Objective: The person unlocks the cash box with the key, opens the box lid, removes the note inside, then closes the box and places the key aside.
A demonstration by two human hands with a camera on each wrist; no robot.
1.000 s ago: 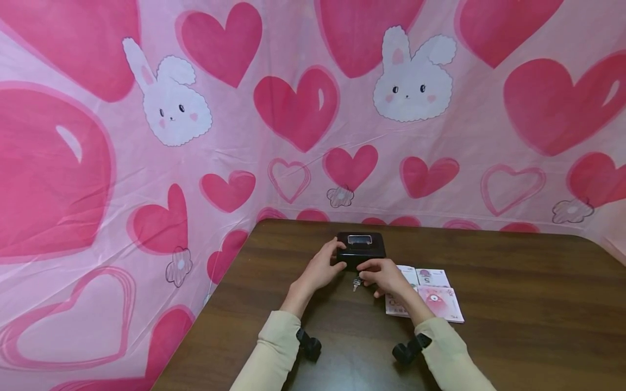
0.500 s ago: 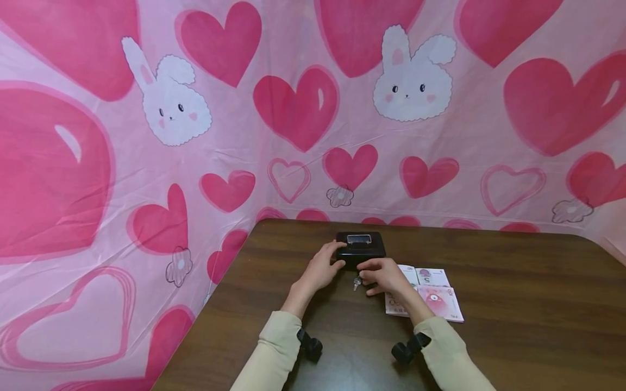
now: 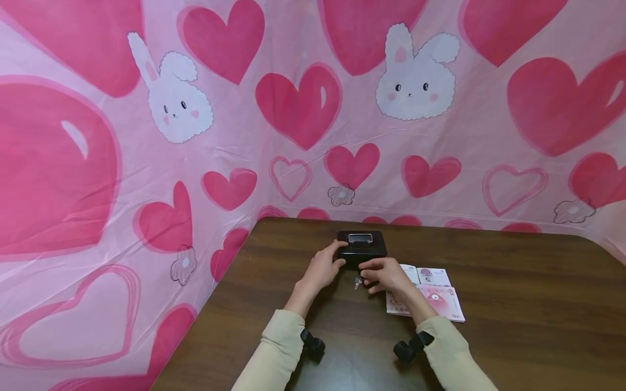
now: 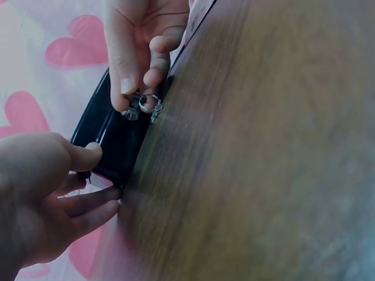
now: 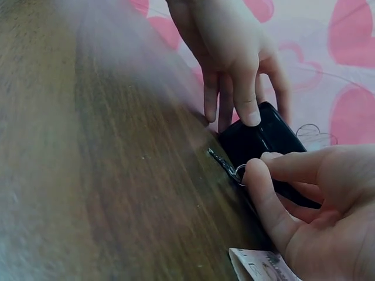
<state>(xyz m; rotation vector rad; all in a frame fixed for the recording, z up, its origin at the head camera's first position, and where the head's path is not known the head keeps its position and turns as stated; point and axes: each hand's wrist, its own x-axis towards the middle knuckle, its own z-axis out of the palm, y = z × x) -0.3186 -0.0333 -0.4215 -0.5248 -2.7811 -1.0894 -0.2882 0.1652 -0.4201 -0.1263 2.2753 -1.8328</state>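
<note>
A small black cash box (image 3: 364, 253) with a metal handle (image 3: 360, 238) on its lid stands near the table's far edge, its lid down. My left hand (image 3: 320, 270) grips the box's left end, thumb on the front and fingers around the side, as the left wrist view shows. At the front face, my right hand (image 3: 390, 278) pinches a key between thumb and forefinger; that key is mostly hidden by the fingertips and seems to be at the lock. From it hangs a ring (image 4: 151, 104) with a second key (image 5: 220, 161) dangling.
Stacks of pink and pale banknotes (image 3: 442, 301) lie on the brown wooden table (image 3: 528, 304), right of the box and partly under the right wrist. A pink cloth (image 3: 235, 125) with hearts and rabbits hangs behind the table and along its left side.
Both hands stay at the box, and the box stays put. The right hand's lower fingers have shifted slightly. The head view has tilted a little.
</note>
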